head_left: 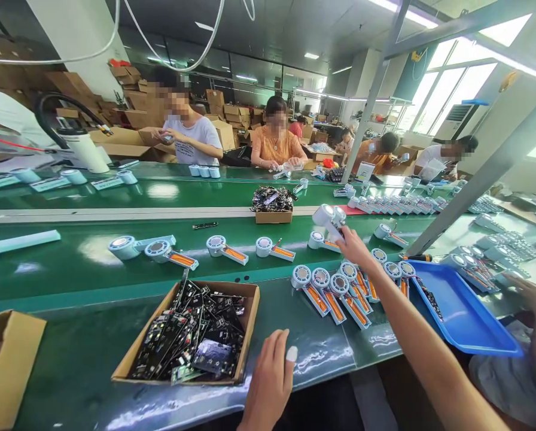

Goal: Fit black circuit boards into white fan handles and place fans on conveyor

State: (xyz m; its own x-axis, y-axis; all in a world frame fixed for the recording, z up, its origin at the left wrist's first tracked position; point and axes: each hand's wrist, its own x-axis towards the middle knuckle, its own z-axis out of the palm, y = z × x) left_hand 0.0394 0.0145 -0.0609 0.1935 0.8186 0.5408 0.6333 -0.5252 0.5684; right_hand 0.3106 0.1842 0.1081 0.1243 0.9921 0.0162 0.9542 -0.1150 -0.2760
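1. Broadly, a green bench [93, 359] with a moving belt [115, 263] along its far side carries everything; other people sit working at the opposite edge.
2. Near the front edge a cardboard box [128, 359] lies heaped with dark circuit boards [191, 341], loose and overlapping. A second, smaller box [273, 216] of the same boards sits past the belt's far edge.
3. At the right front edge a blue tray [469, 317] tilts over the bench edge; only a few dark small parts show along its left wall.
4. Between the box and the tray a row of half-built fans [335, 290] lies packed side by side, round heads away, open orange handles toward the front edge. More single ones are spaced along the belt.
5. The right hand [353, 245] reaches over the belt's near edge, clenched on one white fan [328, 218], lifted clear of the belt, fingers around its handle.
6. That fan looks light, stiff and smooth plastic; likely a little fragile where the handle is open, so the closed sides of the handle seem the safest hold.
7. The left hand [268, 383] rests released at the front edge, just beside the big box, holding nothing; one finger wears a white cot [291, 354].
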